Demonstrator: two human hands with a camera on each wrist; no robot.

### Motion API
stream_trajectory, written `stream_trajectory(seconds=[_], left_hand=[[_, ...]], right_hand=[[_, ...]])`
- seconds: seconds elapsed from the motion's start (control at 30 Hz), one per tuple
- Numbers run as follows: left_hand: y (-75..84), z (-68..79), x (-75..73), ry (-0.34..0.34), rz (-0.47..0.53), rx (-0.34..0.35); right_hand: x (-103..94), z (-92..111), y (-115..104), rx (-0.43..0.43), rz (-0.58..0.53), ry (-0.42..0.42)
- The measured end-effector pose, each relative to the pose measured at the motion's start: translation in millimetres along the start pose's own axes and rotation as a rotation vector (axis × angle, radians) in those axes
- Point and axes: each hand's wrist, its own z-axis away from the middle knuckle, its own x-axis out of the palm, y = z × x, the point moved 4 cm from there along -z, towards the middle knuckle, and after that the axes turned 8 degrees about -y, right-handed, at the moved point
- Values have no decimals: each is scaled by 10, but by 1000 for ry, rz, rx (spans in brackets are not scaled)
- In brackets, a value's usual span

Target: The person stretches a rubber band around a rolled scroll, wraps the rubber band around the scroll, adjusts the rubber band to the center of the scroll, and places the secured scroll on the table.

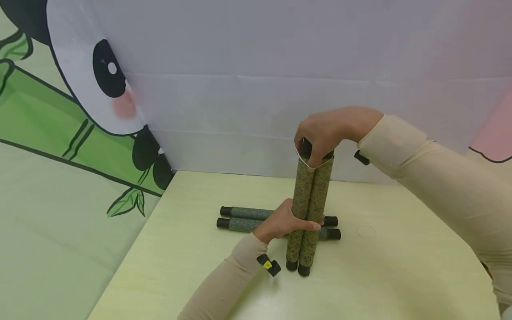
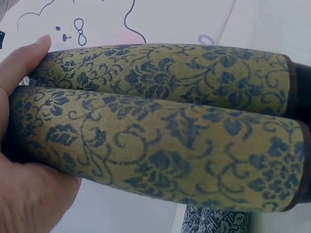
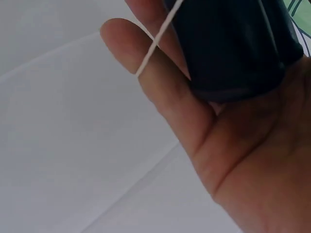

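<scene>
Two scrolls [image 1: 321, 191] in yellow-green brocade with blue flowers stand nearly upright side by side, slightly tilted. My left hand [image 1: 285, 221] grips both around their lower half, thumb across the front. In the left wrist view the patterned scrolls [image 2: 146, 131] lie along that hand, black ends at the right edge. My right hand [image 1: 332, 129] is over their top ends, holding a thin pale rubber band [image 1: 307, 165] stretched on its fingers and thumb. In the right wrist view the rubber band [image 3: 158, 39] crosses the thumb beside the black scroll ends [image 3: 233, 53].
Two grey-green scrolls [image 1: 252, 213] with black ends lie parallel on the pale table [image 1: 192, 275], behind the upright pair. A thin loop [image 1: 366, 226] lies on the table to the right. A white backdrop [image 1: 240, 102] with painted cartoon figures rises at the table's back edge.
</scene>
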Motion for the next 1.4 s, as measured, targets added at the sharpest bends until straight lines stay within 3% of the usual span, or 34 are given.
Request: stream_trajectory(seconds=[0.27, 0.47, 0.63, 0.83, 1.1, 1.27, 1.4], left_hand=[[-37, -13, 9, 11, -20, -19], [-43, 16, 34, -3, -22, -7], [-26, 12, 49, 2, -20, 21], [-10, -9, 43, 20, -34, 32], [4, 0, 35, 38, -42, 37], [16, -4, 23, 32, -41, 50], [13, 2, 14, 36, -32, 63]], right_hand=[[-44, 14, 38, -35, -64, -164], [31, 11, 142, -83, -319, -276], [106, 34, 243, -122, -488, -296], [210, 94, 372, -139, -624, -258], [302, 186, 442, -99, -739, -148], [295, 213, 427, -73, -741, -116], [310, 202, 407, -26, -726, 4]])
